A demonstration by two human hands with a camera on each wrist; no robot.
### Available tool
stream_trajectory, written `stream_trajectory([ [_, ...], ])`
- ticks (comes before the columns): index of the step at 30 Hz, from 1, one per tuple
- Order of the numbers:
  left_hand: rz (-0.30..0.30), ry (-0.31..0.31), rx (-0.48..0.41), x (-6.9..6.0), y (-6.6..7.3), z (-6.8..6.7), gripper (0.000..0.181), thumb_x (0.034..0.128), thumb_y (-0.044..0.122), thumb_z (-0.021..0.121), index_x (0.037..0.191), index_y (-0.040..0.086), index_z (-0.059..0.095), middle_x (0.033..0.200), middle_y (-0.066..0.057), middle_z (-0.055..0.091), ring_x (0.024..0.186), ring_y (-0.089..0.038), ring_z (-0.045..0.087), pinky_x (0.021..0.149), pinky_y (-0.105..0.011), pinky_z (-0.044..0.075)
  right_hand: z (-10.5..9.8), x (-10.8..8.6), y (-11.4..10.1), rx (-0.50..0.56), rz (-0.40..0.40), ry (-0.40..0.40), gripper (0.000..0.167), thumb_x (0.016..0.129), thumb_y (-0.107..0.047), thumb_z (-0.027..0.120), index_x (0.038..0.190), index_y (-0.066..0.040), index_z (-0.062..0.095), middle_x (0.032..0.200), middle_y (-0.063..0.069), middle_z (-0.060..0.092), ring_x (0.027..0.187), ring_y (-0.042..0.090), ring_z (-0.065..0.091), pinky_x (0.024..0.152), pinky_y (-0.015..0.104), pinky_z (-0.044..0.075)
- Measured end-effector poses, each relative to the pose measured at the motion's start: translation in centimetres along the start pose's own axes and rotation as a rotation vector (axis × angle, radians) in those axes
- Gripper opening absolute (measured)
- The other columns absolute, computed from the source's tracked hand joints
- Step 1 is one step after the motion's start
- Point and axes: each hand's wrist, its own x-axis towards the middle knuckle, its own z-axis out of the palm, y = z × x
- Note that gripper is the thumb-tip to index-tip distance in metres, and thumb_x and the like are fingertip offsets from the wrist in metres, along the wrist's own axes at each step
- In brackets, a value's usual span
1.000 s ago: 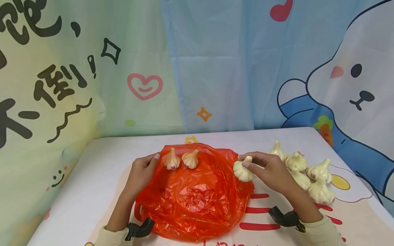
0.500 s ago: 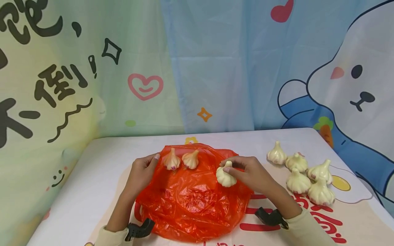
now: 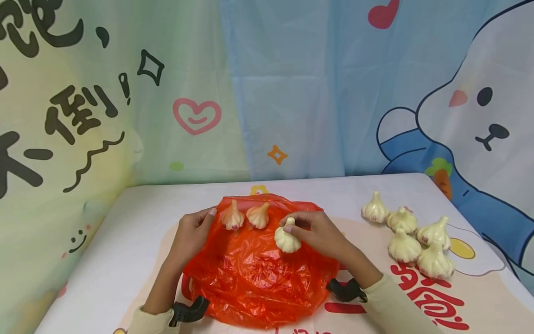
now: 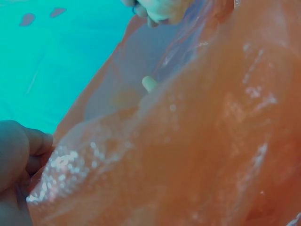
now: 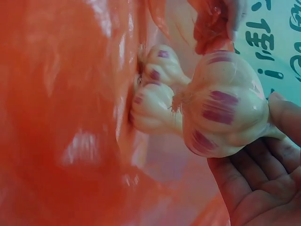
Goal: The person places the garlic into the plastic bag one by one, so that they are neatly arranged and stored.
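A crinkled red plastic bag (image 3: 258, 283) lies on the table with its mouth towards the back. My left hand (image 3: 196, 234) pinches the left edge of that mouth, as the left wrist view also shows. Between thumb and fingers of my right hand (image 3: 314, 232) is a pale garlic bulb (image 3: 287, 239), held by its stem above the bag's opening. Purple patches mark its underside in the right wrist view. Two garlic bulbs, a left one (image 3: 232, 217) and a right one (image 3: 257, 216), sit just inside the mouth, touching or nearly so.
Several more garlic bulbs (image 3: 403, 246) stand in a loose group at the right of the table. The printed tablecloth (image 3: 146, 204) carries red lettering. Behind the table hangs a patterned curtain (image 3: 288, 93). Each wrist wears a black strap mount.
My right hand has carried the garlic bulb leftwards, from the bag's right edge to over its opening. The left hand has stayed at the bag's left edge.
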Motion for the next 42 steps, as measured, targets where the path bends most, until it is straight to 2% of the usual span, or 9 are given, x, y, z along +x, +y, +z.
stream_trajectory([
  [11, 0.011, 0.0, 0.015, 0.0, 0.2, 0.0, 0.044, 0.1032, 0.037, 0.047, 0.125, 0.004, 0.066, 0.082, -0.018, 0.064, 0.065, -0.025, 0.051, 0.055, -0.025, 0.047, 2.6, 2.3, 1.0, 0.009, 0.006, 0.007, 0.018, 0.092, -0.021, 0.069, 0.102, -0.006, 0.071, 0.09, 0.0, 0.068, 0.081, 0.015, 0.061, 0.072, 0.028, 0.054],
  [14, 0.024, 0.0, 0.019, -0.1, 0.2, 0.0, 0.044, 0.103, 0.037, 0.047, 0.125, 0.004, 0.067, 0.097, -0.016, 0.069, 0.074, -0.025, 0.058, 0.065, -0.026, 0.053, 3.1, 2.8, 1.3, -0.016, 0.045, 0.048, 0.015, 0.092, -0.02, 0.069, 0.1, -0.008, 0.071, 0.088, -0.001, 0.066, 0.079, 0.015, 0.059, 0.069, 0.028, 0.053],
  [19, 0.023, 0.002, 0.016, -0.1, 0.2, 0.0, 0.041, 0.1036, 0.033, 0.048, 0.124, 0.004, 0.067, 0.098, -0.017, 0.069, 0.075, -0.029, 0.059, 0.068, -0.03, 0.055, 3.5, 3.5, 1.9, -0.049, 0.098, 0.143, 0.017, 0.091, -0.016, 0.07, 0.104, -0.005, 0.071, 0.095, 0.002, 0.068, 0.086, 0.017, 0.062, 0.076, 0.032, 0.055],
  [24, 0.014, -0.009, 0.012, -0.1, 0.4, 0.2, 0.042, 0.1031, 0.035, 0.048, 0.124, 0.003, 0.066, 0.101, -0.015, 0.07, 0.081, -0.03, 0.06, 0.07, -0.031, 0.054, 3.7, 4.0, 2.6, -0.106, 0.1, 0.228, 0.018, 0.091, -0.013, 0.071, 0.105, -0.003, 0.072, 0.098, 0.006, 0.069, 0.09, 0.02, 0.064, 0.081, 0.037, 0.055],
  [29, 0.014, -0.012, 0.029, -0.1, 0.5, 0.3, 0.041, 0.1029, 0.035, 0.048, 0.124, 0.005, 0.067, 0.087, -0.016, 0.067, 0.075, -0.028, 0.056, 0.063, -0.026, 0.049, 3.8, 4.3, 2.6, -0.149, 0.121, 0.273, 0.017, 0.091, -0.014, 0.07, 0.103, -0.003, 0.072, 0.096, 0.006, 0.069, 0.087, 0.021, 0.062, 0.079, 0.037, 0.054],
  [33, 0.032, -0.01, 0.02, -0.2, 0.5, 0.4, 0.041, 0.103, 0.035, 0.048, 0.124, 0.005, 0.067, 0.096, -0.013, 0.07, 0.077, -0.026, 0.058, 0.066, -0.027, 0.05, 4.0, 4.6, 2.4, -0.165, 0.134, 0.301, 0.018, 0.091, -0.014, 0.07, 0.104, -0.002, 0.072, 0.097, 0.007, 0.069, 0.087, 0.022, 0.061, 0.08, 0.039, 0.054],
  [35, 0.044, -0.006, 0.024, -0.2, 0.6, 0.3, 0.04, 0.1032, 0.033, 0.048, 0.123, 0.005, 0.068, 0.081, -0.015, 0.065, 0.067, -0.025, 0.052, 0.058, -0.025, 0.046, 4.1, 4.8, 2.2, -0.17, 0.137, 0.308, 0.018, 0.091, -0.015, 0.071, 0.104, -0.003, 0.072, 0.097, 0.007, 0.069, 0.087, 0.022, 0.061, 0.08, 0.038, 0.054],
  [38, 0.042, -0.003, 0.028, -0.2, 0.6, 0.3, 0.04, 0.1032, 0.033, 0.048, 0.123, 0.005, 0.068, 0.079, -0.016, 0.063, 0.064, -0.023, 0.05, 0.056, -0.024, 0.046, 4.3, 5.3, 2.3, -0.162, 0.151, 0.316, 0.014, 0.091, -0.014, 0.07, 0.097, -0.002, 0.072, 0.09, 0.005, 0.068, 0.083, 0.021, 0.06, 0.076, 0.035, 0.053],
  [42, 0.029, -0.003, 0.021, -0.2, 0.6, 0.1, 0.041, 0.1032, 0.035, 0.048, 0.124, 0.005, 0.067, 0.099, -0.015, 0.07, 0.077, -0.028, 0.058, 0.067, -0.028, 0.052, 4.5, 5.9, 2.4, -0.148, 0.205, 0.314, 0.015, 0.092, -0.013, 0.068, 0.081, -0.003, 0.068, 0.067, 0.004, 0.055, 0.065, 0.02, 0.052, 0.058, 0.029, 0.044],
])
